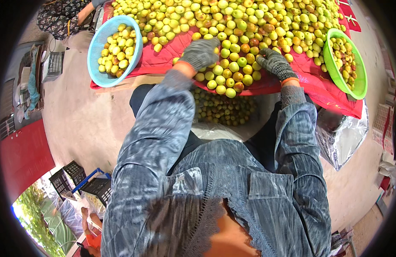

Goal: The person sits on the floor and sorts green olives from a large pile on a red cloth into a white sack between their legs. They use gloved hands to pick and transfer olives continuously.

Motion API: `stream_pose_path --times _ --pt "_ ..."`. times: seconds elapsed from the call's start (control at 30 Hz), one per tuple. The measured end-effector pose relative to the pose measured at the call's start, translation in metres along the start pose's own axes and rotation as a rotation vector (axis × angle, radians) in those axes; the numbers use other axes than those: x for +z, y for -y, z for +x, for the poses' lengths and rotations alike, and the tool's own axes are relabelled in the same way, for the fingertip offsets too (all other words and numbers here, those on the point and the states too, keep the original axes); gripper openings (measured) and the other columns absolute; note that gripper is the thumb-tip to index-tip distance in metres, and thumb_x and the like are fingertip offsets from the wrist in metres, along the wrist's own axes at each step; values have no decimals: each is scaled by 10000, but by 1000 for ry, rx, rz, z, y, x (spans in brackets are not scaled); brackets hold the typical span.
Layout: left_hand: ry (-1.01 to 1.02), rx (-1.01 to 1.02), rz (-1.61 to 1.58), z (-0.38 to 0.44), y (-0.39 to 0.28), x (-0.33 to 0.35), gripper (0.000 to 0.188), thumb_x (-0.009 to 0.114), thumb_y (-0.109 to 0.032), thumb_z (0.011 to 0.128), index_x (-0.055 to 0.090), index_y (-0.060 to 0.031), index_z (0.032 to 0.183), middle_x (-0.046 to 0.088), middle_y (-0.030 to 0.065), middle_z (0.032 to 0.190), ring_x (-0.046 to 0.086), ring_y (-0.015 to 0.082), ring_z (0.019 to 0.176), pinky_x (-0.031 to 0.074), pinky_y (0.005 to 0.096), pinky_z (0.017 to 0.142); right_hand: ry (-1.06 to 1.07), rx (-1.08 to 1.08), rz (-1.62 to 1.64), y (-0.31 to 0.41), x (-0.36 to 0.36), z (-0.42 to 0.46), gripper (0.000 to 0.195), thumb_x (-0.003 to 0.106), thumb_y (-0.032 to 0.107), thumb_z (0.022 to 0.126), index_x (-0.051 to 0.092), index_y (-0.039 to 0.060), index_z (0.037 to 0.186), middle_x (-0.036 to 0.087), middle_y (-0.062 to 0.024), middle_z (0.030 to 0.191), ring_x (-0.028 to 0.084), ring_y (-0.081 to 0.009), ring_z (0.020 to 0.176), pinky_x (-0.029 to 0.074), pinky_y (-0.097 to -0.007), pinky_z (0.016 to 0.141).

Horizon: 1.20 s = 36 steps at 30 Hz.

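A large heap of fresh green-yellow and reddish jujubes [236,19] covers the red quilted cloth [167,51] before me. My left hand [201,54], in a grey knit glove, bends over the jujubes at the near side; it is slightly blurred and its palm is hidden. Opposite it, my right hand [276,64], gloved alike, rests at the edge of the same cluster with thumb and fingers apart. Between both hands, loose jujubes [231,72] reach the cloth's front edge. Below that edge, between my knees, more jujubes [225,110] lie in a container partly hidden by the cloth.
A blue plastic basket [92,61] with jujubes stands at the left, a green one [362,75] at the right. A plastic-wrapped box [344,138] sits under the right corner. Another person's arm [85,13] shows top left. Black crates [97,189] and a seated person [93,239] are lower left.
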State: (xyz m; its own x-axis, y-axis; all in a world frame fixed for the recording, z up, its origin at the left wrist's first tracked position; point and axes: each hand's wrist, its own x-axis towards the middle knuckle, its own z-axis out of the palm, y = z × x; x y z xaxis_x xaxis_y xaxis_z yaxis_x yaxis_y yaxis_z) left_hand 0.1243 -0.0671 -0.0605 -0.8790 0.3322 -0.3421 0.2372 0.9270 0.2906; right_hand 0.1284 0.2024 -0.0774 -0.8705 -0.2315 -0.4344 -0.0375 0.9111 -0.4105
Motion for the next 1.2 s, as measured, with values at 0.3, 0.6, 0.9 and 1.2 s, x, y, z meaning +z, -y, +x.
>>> stream_pose_path --times 0.3,0.6,0.9,1.2 --pt "-772 -235 37 -107 122 -107 566 676 -363 732 519 -48 1175 553 193 1070 516 346 1028 410 433 880 -16 -4 -4 7 -1 -6 439 533 381 797 560 59 1095 599 -198 1043 566 -326 1006 438 -410 875" --pt "-470 -572 -125 2 129 -11 678 491 -560 806 381 -136 1324 325 270 1331 299 449 1248 284 495 1017 -54 -33 45 -3 5 -4 512 547 393 790 535 22 1143 581 -235 1064 556 -348 1015 437 -412 880" --pt "-283 -405 -137 15 19 27 828 534 -647 711 277 -234 1381 279 210 1366 238 423 1262 240 598 975 29 22 21 -9 6 13 495 572 401 794 546 42 1134 587 -216 1060 550 -341 1024 426 -415 888" --pt "-438 -100 -588 -66 64 -4 452 585 -301 847 516 -30 1201 565 147 1170 546 233 1068 412 309 921 -62 -65 -47 -17 6 5 519 511 448 807 542 55 1145 570 -226 1078 532 -347 1042 422 -418 884"
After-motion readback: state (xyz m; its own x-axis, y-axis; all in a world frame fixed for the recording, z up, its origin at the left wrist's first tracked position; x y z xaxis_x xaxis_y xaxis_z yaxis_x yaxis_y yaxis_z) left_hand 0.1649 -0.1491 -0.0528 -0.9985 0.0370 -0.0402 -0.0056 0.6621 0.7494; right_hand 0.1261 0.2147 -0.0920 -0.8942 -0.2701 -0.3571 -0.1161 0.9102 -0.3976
